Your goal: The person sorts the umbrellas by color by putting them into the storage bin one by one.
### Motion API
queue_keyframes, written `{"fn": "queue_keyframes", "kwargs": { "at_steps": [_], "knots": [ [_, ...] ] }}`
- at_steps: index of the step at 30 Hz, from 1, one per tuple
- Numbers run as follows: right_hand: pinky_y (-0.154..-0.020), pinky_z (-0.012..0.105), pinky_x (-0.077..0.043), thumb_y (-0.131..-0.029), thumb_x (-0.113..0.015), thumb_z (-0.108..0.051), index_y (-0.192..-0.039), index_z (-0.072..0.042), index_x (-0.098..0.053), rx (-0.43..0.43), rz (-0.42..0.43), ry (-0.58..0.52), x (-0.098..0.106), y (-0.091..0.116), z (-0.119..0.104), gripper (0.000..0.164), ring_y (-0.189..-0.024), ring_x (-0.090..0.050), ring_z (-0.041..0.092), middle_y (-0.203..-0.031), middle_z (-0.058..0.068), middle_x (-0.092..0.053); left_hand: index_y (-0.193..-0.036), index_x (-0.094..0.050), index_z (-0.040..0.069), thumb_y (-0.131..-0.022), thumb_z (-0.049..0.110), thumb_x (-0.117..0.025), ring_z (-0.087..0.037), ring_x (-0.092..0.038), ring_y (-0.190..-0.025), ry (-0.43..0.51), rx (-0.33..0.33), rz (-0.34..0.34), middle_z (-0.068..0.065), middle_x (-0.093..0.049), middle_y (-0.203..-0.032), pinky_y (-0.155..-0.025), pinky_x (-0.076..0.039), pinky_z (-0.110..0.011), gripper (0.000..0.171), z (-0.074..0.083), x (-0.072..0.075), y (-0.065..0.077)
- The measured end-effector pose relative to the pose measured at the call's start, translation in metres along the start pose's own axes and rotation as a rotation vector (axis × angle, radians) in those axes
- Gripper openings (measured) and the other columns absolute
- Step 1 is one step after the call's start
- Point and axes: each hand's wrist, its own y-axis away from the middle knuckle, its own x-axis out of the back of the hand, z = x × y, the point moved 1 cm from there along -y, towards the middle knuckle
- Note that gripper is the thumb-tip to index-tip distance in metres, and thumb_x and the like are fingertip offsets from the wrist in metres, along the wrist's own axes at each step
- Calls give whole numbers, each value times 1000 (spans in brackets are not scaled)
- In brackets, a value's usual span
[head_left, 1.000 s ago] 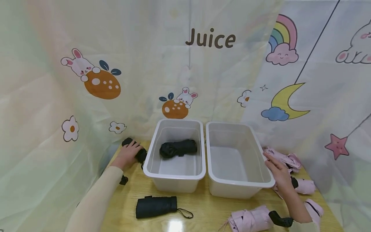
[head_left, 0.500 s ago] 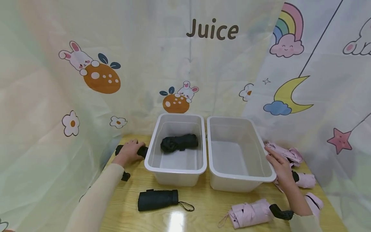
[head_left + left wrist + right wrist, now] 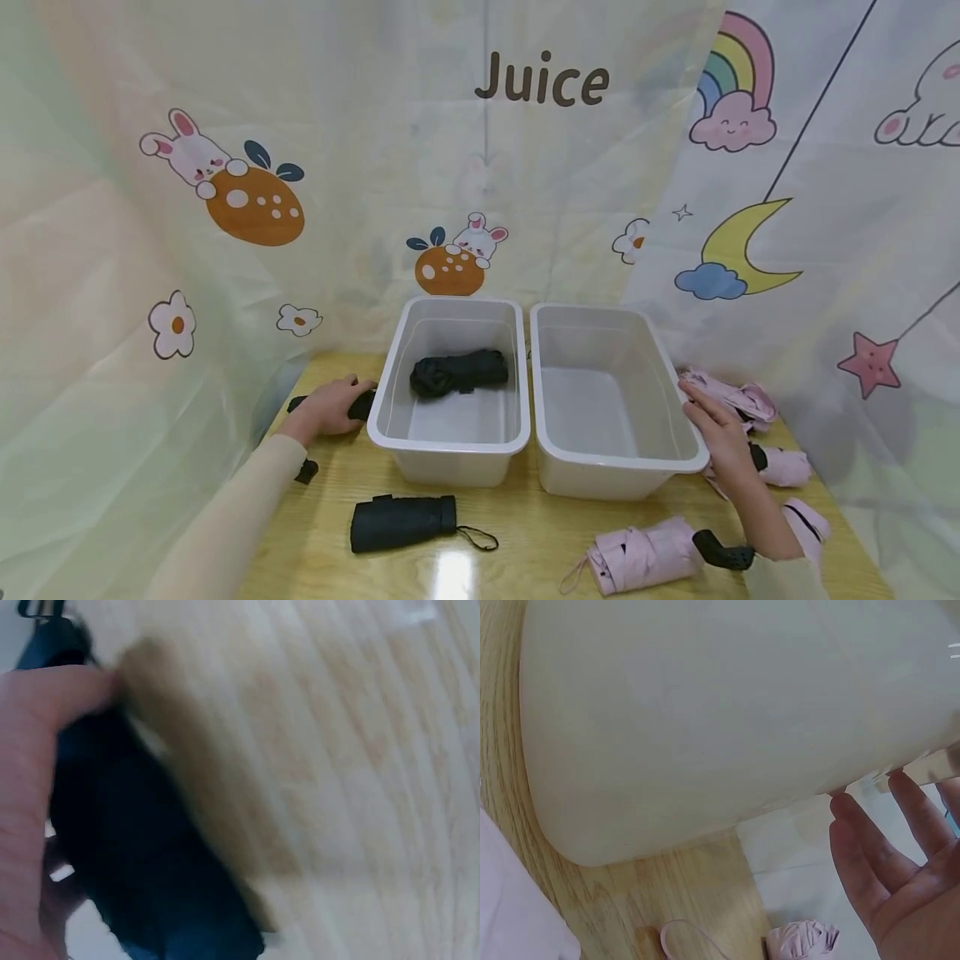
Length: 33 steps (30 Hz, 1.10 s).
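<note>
At the table's left side my left hand [image 3: 330,408] grips a dark folded umbrella [image 3: 362,406], partly covered by the hand. In the left wrist view the thumb lies across this umbrella [image 3: 150,825] near its strap end, close over the wood. My right hand [image 3: 723,442] touches the outer side of the right white bin [image 3: 622,464] with extended fingers [image 3: 870,840], just under its rim. A black folded umbrella [image 3: 461,372] lies inside the left white bin [image 3: 450,446]. The right bin's visible floor is bare.
Another black folded umbrella [image 3: 402,523] with a wrist loop lies in front of the left bin. Pink folded umbrellas [image 3: 645,557] lie at the front right, and several more pink ones [image 3: 783,467] lie beyond my right arm. A printed curtain [image 3: 555,192] hangs behind the bins.
My left hand has closed around the dark umbrella and shifted slightly down and toward me, tilting it. The right hand stays at the right bin's side. The head view shifted slightly.
</note>
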Motion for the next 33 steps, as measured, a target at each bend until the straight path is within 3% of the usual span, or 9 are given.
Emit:
{"fn": "queue_keyframes", "kwargs": {
  "at_steps": [4, 7, 15, 18, 25, 30, 33],
  "knots": [
    [-71, 21, -52, -101, -53, -19, -147, -9, -43, 3, -5, -1, -1, 0, -1, 47, -101, -59, 0, -134, -18, -51, -135, -45, 18, -74, 18, -82, -28, -58, -82, 33, 2, -13, -8, -53, -100, -76, -48, -50, 71, -2, 2, 8],
    [-69, 22, -53, -101, -53, -19, -147, -8, -42, -17, -5, -27, -2, -1, -2, 49, -97, -61, 2, -128, -21, -53, -129, -46, 14, -76, 17, -81, -29, -59, -81, 28, 2, 2, -9, -54, -98, -75, -49, -50, 63, -4, 4, 15],
    [-66, 23, -53, -100, -55, -20, -148, -13, -42, -46, -7, -55, 0, 1, -5, 50, -93, -62, 3, -125, -21, -54, -128, -51, 11, -77, 13, -80, -30, -59, -89, 102, 9, 89, -15, -59, -106, -79, -47, -50, 58, -10, 25, 21],
    [-66, 23, -53, -101, -54, -20, -148, -13, -41, -51, -21, -78, -1, 0, -4, 49, -93, -62, 4, -124, -21, -54, -128, -51, 9, -77, 11, -81, -31, -59, -93, 144, 17, 117, -16, -61, -108, -79, -47, -49, 59, -10, 40, 24],
    [-64, 25, -53, -102, -52, -20, -149, -13, -40, -63, -36, -135, -1, -1, -1, 50, -89, -63, 6, -123, -18, -57, -128, -47, 10, -72, 11, -84, -27, -60, -84, 166, 44, 169, -15, -63, -105, -72, -48, -45, 67, 0, 93, 28],
    [-67, 25, -53, -102, -52, -21, -149, -13, -40, -66, -34, -134, 0, 1, 1, 50, -93, -62, 6, -125, -19, -54, -123, -46, 5, -74, 8, -82, -25, -59, -80, 258, 69, 163, -17, -60, -106, -69, -49, -41, 61, 13, 122, 31],
    [-71, 23, -53, -101, -53, -21, -149, -13, -39, -72, -26, -133, 1, 0, -1, 51, -98, -61, 3, -129, -19, -52, -120, -52, 2, -73, 8, -83, -27, -60, -83, 228, 43, 194, -17, -61, -107, -71, -49, -42, 57, 22, 143, 28]
  ]
}}
